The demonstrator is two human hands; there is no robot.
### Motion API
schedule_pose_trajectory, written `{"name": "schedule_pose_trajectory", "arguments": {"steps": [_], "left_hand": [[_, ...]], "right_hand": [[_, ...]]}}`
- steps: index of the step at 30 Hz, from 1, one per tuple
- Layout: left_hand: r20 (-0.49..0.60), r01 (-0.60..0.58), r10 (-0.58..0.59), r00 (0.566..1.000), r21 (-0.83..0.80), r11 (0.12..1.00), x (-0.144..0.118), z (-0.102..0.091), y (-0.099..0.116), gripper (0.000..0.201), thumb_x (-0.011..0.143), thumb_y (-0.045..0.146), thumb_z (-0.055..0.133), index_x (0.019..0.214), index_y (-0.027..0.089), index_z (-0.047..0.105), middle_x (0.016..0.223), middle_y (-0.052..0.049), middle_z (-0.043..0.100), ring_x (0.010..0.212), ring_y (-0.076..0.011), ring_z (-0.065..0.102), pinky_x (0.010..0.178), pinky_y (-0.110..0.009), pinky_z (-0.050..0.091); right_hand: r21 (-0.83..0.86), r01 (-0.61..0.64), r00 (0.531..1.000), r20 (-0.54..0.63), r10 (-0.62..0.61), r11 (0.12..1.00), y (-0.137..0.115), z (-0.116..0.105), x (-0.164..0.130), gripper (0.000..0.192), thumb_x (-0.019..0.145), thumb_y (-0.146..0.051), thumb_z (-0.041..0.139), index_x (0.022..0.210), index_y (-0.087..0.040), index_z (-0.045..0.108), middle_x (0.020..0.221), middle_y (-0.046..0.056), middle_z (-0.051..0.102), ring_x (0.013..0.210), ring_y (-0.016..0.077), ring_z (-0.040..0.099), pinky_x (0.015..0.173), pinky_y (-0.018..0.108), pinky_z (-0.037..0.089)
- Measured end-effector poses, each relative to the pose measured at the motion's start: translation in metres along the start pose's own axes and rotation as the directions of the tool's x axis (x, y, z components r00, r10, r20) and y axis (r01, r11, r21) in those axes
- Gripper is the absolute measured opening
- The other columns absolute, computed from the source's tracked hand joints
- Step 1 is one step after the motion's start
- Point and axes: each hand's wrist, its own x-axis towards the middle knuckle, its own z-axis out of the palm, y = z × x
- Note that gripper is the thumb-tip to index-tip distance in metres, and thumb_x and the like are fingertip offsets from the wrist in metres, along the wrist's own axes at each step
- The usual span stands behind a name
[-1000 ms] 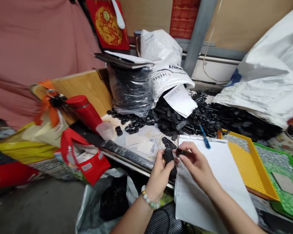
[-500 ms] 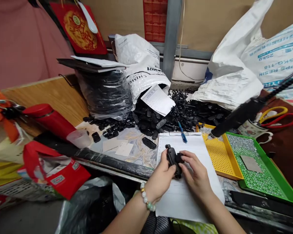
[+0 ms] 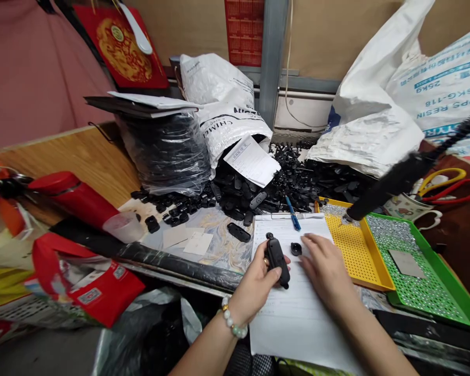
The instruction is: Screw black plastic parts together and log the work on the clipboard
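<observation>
Between the fingers and thumb of my left hand (image 3: 258, 284) is a long black plastic part (image 3: 278, 260) with a rounded knob at its top end. A small black square piece with a round hollow (image 3: 296, 249) lies on the white paper (image 3: 282, 324), just left of my right fingertips. My right hand (image 3: 323, 266) rests over the paper, fingers stretched and holding nothing. A blue pen (image 3: 293, 213) sits at the paper's top edge.
Behind the paper spreads a heap of black plastic parts (image 3: 238, 198). On the right stand a yellow tray (image 3: 352, 256), a green tray (image 3: 426, 282) with silvery small pieces, and a hanging black electric screwdriver (image 3: 384, 188). A red bottle (image 3: 74, 198) leans at left.
The small black piece has left my right fingers and now lies on the paper. My right hand has opened and moved slightly right. The left hand keeps its grip.
</observation>
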Motion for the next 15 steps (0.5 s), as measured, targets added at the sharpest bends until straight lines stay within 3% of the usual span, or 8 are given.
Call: {"name": "schedule_pose_trajectory", "arguments": {"steps": [2, 3, 4, 6, 8, 10, 13, 15], "left_hand": [[0.046, -0.013, 0.012, 0.999, 0.027, 1.0, 0.0, -0.007, -0.003, 0.053, 0.086, 0.02, 0.051, 0.131, 0.022, 0.024, 0.109, -0.009, 0.055, 0.099, -0.0192, 0.055, 0.08, -0.031, 0.045], [0.074, -0.015, 0.012, 0.997, 0.04, 0.999, 0.001, -0.009, -0.005, 0.051, 0.086, 0.022, 0.051, 0.13, 0.022, 0.025, 0.109, -0.01, 0.055, 0.1, -0.0199, 0.055, 0.08, -0.032, 0.045], [0.102, -0.013, 0.008, 0.995, 0.05, 0.999, 0.001, -0.011, -0.006, 0.049, 0.087, 0.023, 0.051, 0.129, 0.022, 0.027, 0.108, -0.01, 0.054, 0.1, -0.0205, 0.055, 0.08, -0.033, 0.045], [0.145, 0.0, -0.008, 0.989, 0.054, 0.999, 0.001, -0.011, -0.01, 0.048, 0.087, 0.025, 0.052, 0.127, 0.022, 0.028, 0.107, -0.01, 0.054, 0.101, -0.0214, 0.055, 0.081, -0.034, 0.045], [0.175, 0.022, -0.029, 0.984, 0.042, 0.999, 0.001, -0.007, -0.014, 0.048, 0.087, 0.025, 0.053, 0.128, 0.021, 0.028, 0.106, -0.009, 0.054, 0.101, -0.0213, 0.056, 0.083, -0.034, 0.044], [0.191, 0.054, -0.055, 0.98, 0.014, 0.998, 0.0, 0.0, -0.017, 0.047, 0.088, 0.027, 0.053, 0.128, 0.021, 0.029, 0.105, -0.009, 0.054, 0.099, -0.0204, 0.057, 0.084, -0.034, 0.044], [0.146, 0.108, -0.099, 0.984, -0.059, 0.992, -0.002, 0.007, -0.019, 0.041, 0.088, 0.03, 0.052, 0.123, 0.021, 0.033, 0.102, -0.007, 0.055, 0.091, -0.0171, 0.058, 0.083, -0.033, 0.045], [0.032, 0.105, -0.103, 0.994, -0.065, 0.992, 0.0, 0.001, -0.015, 0.037, 0.087, 0.031, 0.052, 0.119, 0.021, 0.037, 0.096, -0.005, 0.057, 0.084, -0.0147, 0.057, 0.079, -0.032, 0.046]], "right_hand": [[-0.071, -0.076, 0.934, -0.353, 0.046, 0.995, 0.017, -0.029, 0.007, 0.051, 0.074, -0.019, 0.066, 0.121, -0.028, 0.05, 0.108, 0.01, 0.057, 0.103, 0.0273, 0.054, 0.084, 0.047, 0.048], [-0.042, -0.148, 0.822, -0.561, 0.099, 0.988, 0.027, -0.044, 0.012, 0.063, 0.066, -0.019, 0.073, 0.123, -0.032, 0.048, 0.112, 0.009, 0.055, 0.106, 0.0277, 0.053, 0.087, 0.047, 0.047], [0.075, -0.221, 0.737, -0.64, 0.217, 0.972, 0.038, -0.058, 0.018, 0.075, 0.061, -0.018, 0.076, 0.127, -0.034, 0.045, 0.12, 0.008, 0.052, 0.108, 0.0264, 0.053, 0.09, 0.046, 0.046], [0.38, -0.296, 0.625, -0.616, 0.479, 0.876, 0.058, -0.079, 0.032, 0.073, 0.061, -0.02, 0.077, 0.127, -0.031, 0.047, 0.121, 0.008, 0.054, 0.105, 0.0229, 0.057, 0.091, 0.042, 0.046], [0.601, -0.334, 0.553, -0.499, 0.668, 0.726, 0.074, -0.088, 0.043, 0.053, 0.065, -0.026, 0.075, 0.115, -0.022, 0.058, 0.105, 0.009, 0.064, 0.086, 0.0198, 0.064, 0.082, 0.039, 0.051], [0.713, -0.309, 0.519, -0.428, 0.739, 0.63, 0.083, -0.087, 0.048, 0.037, 0.067, -0.03, 0.073, 0.101, -0.016, 0.064, 0.088, 0.008, 0.067, 0.069, 0.0172, 0.065, 0.069, 0.035, 0.054], [0.776, -0.245, 0.568, -0.371, 0.735, 0.581, 0.084, -0.081, 0.046, 0.029, 0.07, -0.028, 0.071, 0.096, -0.015, 0.065, 0.085, 0.007, 0.068, 0.065, 0.0162, 0.066, 0.061, 0.031, 0.055], [0.757, -0.279, 0.571, -0.364, 0.736, 0.591, 0.083, -0.08, 0.04, 0.025, 0.07, -0.029, 0.071, 0.091, -0.017, 0.067, 0.082, 0.006, 0.069, 0.065, 0.016, 0.066, 0.062, 0.032, 0.056]]}}
